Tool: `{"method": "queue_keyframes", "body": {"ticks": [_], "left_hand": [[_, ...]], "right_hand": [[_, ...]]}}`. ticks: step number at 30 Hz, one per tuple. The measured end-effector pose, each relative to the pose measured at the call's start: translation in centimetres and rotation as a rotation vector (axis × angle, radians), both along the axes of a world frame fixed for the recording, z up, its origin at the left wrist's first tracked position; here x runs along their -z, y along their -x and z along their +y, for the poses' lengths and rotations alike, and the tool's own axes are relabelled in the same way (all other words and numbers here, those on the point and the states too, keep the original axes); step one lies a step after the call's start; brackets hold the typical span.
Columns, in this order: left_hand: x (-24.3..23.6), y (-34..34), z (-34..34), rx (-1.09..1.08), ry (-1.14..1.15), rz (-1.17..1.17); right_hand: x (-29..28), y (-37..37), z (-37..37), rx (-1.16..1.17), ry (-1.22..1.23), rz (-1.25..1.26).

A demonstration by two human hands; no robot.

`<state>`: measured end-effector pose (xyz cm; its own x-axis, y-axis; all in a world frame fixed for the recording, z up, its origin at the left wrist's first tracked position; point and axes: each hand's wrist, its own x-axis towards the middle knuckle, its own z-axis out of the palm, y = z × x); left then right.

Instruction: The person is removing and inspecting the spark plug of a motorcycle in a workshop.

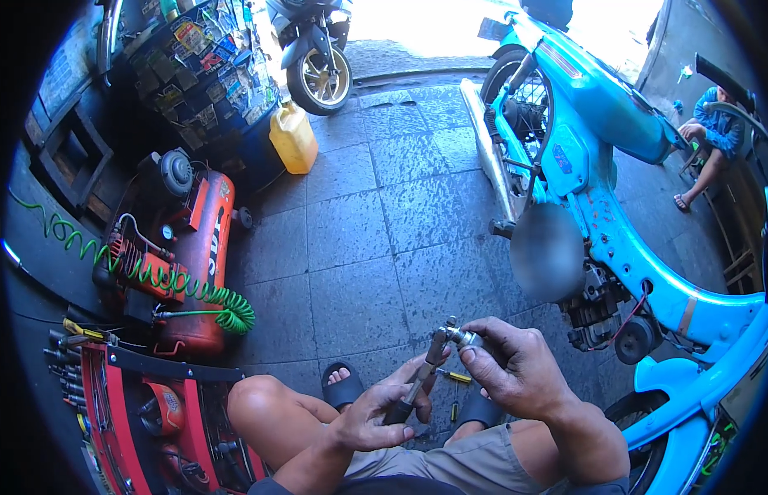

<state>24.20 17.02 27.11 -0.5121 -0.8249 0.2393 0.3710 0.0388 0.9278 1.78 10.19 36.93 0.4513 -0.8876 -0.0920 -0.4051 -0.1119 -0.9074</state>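
In my left hand is a ratchet wrench, its dark grip against the palm and its metal head pointing up and away. The fingers and thumb of my right hand pinch a short metal socket at the ratchet's head. The two metal parts touch or nearly touch; whether the socket is seated on the drive I cannot tell. Both hands are above my lap, between my knees. On the floor below lies a yellow-handled screwdriver, partly hidden by my right hand.
On the right stands a light-blue motorbike with its engine exposed. A red compressor with a green coiled hose and a red tool cart are at left. Farther off are a yellow jerrycan, a scooter and a seated person.
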Motion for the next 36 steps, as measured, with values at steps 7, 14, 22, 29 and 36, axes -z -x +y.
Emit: {"method": "queue_keyframes", "body": {"ticks": [7,14,22,29,36], "left_hand": [[-0.9,-1.3,-0.4,-0.041,0.100,-0.299],[-1.5,-0.8,0.0,-0.060,-0.003,-0.313],[-1.5,-1.3,-0.1,-0.041,0.087,-0.337],[-2.0,-1.3,0.2,-0.056,0.076,-0.354],[-2.4,-1.1,0.3,-0.064,0.001,-0.335]], "right_hand": [[-0.3,0.0,0.1,-0.028,0.058,0.009],[-0.4,0.3,0.2,-0.041,0.038,0.028],[-0.3,0.0,0.3,-0.030,0.020,-0.009],[-0.3,-0.1,0.6,-0.025,0.026,0.010],[-0.1,-0.1,0.7,-0.021,0.060,0.043]]}}
